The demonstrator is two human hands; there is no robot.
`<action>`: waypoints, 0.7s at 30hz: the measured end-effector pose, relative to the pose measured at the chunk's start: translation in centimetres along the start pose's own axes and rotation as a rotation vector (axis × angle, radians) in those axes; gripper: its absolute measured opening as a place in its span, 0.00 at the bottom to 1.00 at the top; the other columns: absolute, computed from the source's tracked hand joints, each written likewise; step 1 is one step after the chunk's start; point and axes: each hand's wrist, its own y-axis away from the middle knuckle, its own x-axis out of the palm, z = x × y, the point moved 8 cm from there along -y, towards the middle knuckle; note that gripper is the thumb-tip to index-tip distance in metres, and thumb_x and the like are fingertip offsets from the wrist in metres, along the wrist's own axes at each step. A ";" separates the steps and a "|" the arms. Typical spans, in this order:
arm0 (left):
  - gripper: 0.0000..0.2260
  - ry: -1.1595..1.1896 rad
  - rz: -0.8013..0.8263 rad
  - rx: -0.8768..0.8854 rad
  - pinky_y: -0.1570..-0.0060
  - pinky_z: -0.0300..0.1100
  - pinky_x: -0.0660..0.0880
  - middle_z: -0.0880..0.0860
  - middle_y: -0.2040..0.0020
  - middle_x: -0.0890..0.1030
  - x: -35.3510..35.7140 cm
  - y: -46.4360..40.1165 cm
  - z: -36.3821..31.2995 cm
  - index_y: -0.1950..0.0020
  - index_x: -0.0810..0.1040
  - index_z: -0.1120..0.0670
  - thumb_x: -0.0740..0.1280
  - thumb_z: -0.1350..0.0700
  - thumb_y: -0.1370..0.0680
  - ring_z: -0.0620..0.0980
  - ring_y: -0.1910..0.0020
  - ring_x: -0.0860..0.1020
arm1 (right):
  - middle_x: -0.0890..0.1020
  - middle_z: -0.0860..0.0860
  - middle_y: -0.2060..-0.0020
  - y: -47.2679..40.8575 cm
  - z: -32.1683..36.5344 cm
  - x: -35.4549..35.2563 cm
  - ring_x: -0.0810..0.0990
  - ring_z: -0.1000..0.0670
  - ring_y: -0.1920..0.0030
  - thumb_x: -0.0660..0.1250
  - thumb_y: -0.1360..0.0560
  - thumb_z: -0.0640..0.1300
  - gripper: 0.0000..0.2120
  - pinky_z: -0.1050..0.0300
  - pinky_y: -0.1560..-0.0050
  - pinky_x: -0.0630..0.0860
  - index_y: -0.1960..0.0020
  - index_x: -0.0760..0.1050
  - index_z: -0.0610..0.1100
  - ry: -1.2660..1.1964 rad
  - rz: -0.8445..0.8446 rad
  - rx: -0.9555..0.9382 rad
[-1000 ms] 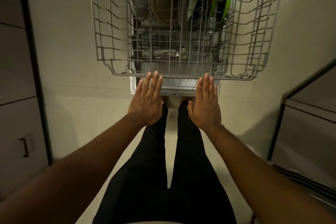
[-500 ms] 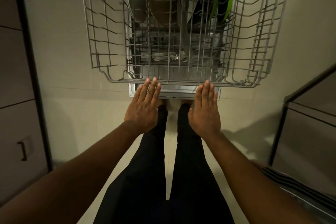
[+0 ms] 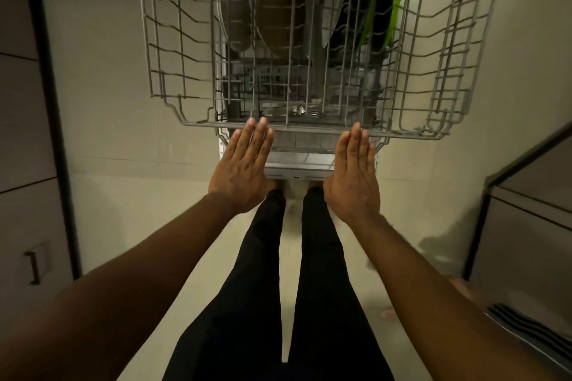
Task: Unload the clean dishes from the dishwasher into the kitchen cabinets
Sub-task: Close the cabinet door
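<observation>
A grey wire dishwasher rack (image 3: 173,49) stands pulled out in front of me at the top of the view. Seen through its wires, lower down, are plates on edge: a grey plate (image 3: 235,9), a brown plate (image 3: 275,9) and a green-rimmed one (image 3: 393,6). Cutlery (image 3: 297,110) lies behind the front rim. My left hand (image 3: 243,168) is flat with straight fingers, its fingertips at the rack's front bar. My right hand (image 3: 354,170) is flat too, fingertips at the same bar further right. Neither holds anything.
The open dishwasher door (image 3: 297,164) lies below the rack, just beyond my feet. Dark cabinet fronts with a handle (image 3: 34,267) run along the left. A dark-framed cabinet (image 3: 526,226) stands at the right. Pale floor tiles surround my legs.
The rack's front bar has come slightly closer and lower in view, and both flat hands now reach it with their fingertips.
</observation>
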 end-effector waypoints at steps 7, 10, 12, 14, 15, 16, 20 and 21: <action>0.34 0.002 -0.031 0.031 0.25 0.52 0.32 0.57 0.27 0.23 -1.8 -2.6 0.6 0.25 0.26 0.57 0.48 0.49 0.18 0.55 0.26 0.25 | 0.37 0.39 0.23 -2.8 -0.4 -2.0 0.37 0.39 0.22 0.62 0.26 0.39 0.44 0.42 0.22 0.44 0.23 0.35 0.36 0.042 -0.076 0.009; 0.34 -0.014 -0.045 0.046 0.25 0.51 0.33 0.56 0.26 0.23 -2.9 -3.7 1.1 0.25 0.26 0.57 0.49 0.51 0.18 0.55 0.26 0.26 | 0.36 0.39 0.23 -4.1 -0.4 -3.0 0.38 0.39 0.22 0.61 0.26 0.37 0.44 0.41 0.22 0.45 0.23 0.34 0.36 0.044 -0.097 0.001; 0.33 -0.015 -0.052 0.064 0.25 0.51 0.33 0.56 0.26 0.24 -3.3 -4.2 1.4 0.24 0.27 0.57 0.49 0.52 0.18 0.55 0.26 0.26 | 0.37 0.39 0.23 -4.7 -0.5 -3.6 0.39 0.38 0.22 0.61 0.26 0.36 0.43 0.41 0.22 0.46 0.23 0.34 0.36 0.058 -0.117 -0.003; 0.33 -0.006 -0.051 0.081 0.26 0.51 0.32 0.56 0.26 0.23 -3.7 -4.6 1.7 0.25 0.27 0.56 0.48 0.52 0.19 0.54 0.26 0.26 | 0.37 0.38 0.23 -5.2 -0.6 -4.0 0.40 0.38 0.22 0.61 0.26 0.37 0.43 0.41 0.22 0.47 0.23 0.35 0.36 0.082 -0.118 0.003; 0.33 0.006 -0.048 0.095 0.26 0.51 0.32 0.55 0.26 0.23 -4.0 -4.9 1.8 0.25 0.26 0.56 0.48 0.53 0.19 0.54 0.26 0.25 | 0.37 0.38 0.23 -5.5 -0.7 -4.2 0.40 0.38 0.22 0.61 0.26 0.37 0.43 0.41 0.22 0.46 0.23 0.35 0.36 0.094 -0.109 0.010; 0.34 0.017 -0.048 0.109 0.26 0.51 0.32 0.55 0.26 0.23 -4.1 -5.1 1.9 0.25 0.26 0.56 0.49 0.53 0.19 0.53 0.26 0.25 | 0.37 0.38 0.23 -5.7 -0.8 -4.2 0.40 0.38 0.22 0.60 0.26 0.38 0.42 0.42 0.22 0.45 0.23 0.35 0.36 0.105 -0.100 0.019; 0.34 0.030 -0.065 0.127 0.26 0.50 0.33 0.54 0.26 0.23 -4.8 -5.9 2.3 0.24 0.28 0.55 0.50 0.54 0.20 0.52 0.26 0.26 | 0.37 0.37 0.23 -6.9 -0.8 -4.4 0.38 0.38 0.22 0.60 0.26 0.38 0.43 0.42 0.22 0.44 0.23 0.34 0.35 0.103 -0.114 0.021; 0.34 0.029 -0.076 0.124 0.26 0.50 0.33 0.54 0.27 0.23 -4.9 -6.1 2.4 0.24 0.28 0.55 0.50 0.54 0.20 0.52 0.26 0.26 | 0.36 0.37 0.23 -7.1 -0.8 -4.4 0.39 0.38 0.22 0.61 0.26 0.38 0.43 0.41 0.22 0.45 0.23 0.34 0.35 0.096 -0.125 0.021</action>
